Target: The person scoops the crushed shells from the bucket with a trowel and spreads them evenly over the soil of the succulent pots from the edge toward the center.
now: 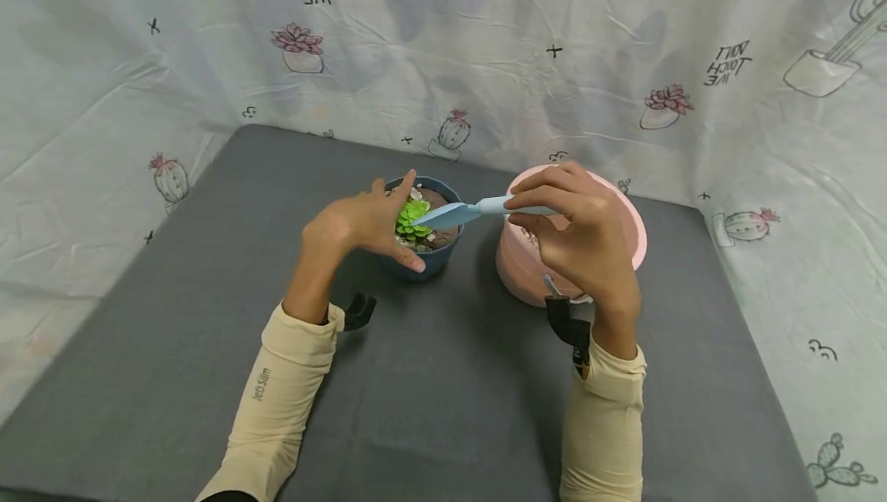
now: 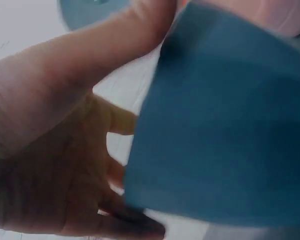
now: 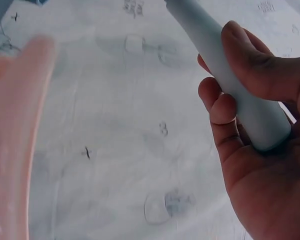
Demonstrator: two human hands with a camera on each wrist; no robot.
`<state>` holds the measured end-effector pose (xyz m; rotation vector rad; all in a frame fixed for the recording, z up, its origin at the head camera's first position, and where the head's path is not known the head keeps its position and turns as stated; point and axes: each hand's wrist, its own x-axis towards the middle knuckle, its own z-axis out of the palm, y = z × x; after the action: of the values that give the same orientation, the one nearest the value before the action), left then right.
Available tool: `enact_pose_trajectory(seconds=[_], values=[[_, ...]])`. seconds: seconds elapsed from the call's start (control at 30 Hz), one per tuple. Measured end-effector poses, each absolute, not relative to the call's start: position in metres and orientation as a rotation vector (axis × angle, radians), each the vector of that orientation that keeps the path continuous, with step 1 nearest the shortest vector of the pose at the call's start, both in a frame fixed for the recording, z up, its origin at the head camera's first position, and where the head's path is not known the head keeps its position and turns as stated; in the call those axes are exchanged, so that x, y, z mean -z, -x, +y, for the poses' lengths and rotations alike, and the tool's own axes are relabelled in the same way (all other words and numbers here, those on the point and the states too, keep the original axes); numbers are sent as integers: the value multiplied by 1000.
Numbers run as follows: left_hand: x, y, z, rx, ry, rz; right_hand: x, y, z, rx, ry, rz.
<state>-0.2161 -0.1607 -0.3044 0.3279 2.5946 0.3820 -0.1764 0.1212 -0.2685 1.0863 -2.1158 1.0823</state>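
Note:
A blue flower pot (image 1: 421, 265) stands at mid-table with a green succulent (image 1: 413, 219), brown soil and pale pebbles inside. My left hand (image 1: 360, 221) spans its left side at the rim, thumb at the front and fingers towards the back. In the left wrist view, the thumb (image 2: 115, 40) meets the pot wall and the other fingers pass partly behind it. My right hand (image 1: 578, 229) grips the handle of a light-blue trowel (image 1: 446, 215). The trowel's blade lies over the succulent; whether it touches the leaves cannot be told.
A larger pink pot (image 1: 516, 267) stands to the right, under my right hand, with some soil-like material visible inside. The grey tabletop (image 1: 443, 394) is backed by a white cloth (image 1: 485, 55) printed with cacti.

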Motion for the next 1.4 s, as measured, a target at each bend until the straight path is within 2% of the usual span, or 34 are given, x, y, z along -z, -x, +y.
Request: enact_pose_trajectory(seconds=[0.2,0.43,0.53,0.67,0.8,1.07,1.2,1.4], values=[[309,217,-158,-411,-309,2651,261,172,143,-1153,-916,-2039],[327,239,-190,-802,-778,2588,256,174,165,-1196,-719,-1953],[334,245,-208,-1049,-883,2494,254,174,176,-1193,-633,-1971],[332,239,-234,-1187,-766,2525,255,171,194,-1151,-529,-2025],[319,227,-241,-1098,-663,2523,258,171,211,-1021,-429,-2106],[311,232,-190,-789,-700,2570,262,173,227,-831,-309,-2244],[319,237,-193,-830,-698,2587,265,175,229,-806,-303,-2291],[317,231,-200,-914,-857,2586,267,188,229,-688,-371,-2477]])
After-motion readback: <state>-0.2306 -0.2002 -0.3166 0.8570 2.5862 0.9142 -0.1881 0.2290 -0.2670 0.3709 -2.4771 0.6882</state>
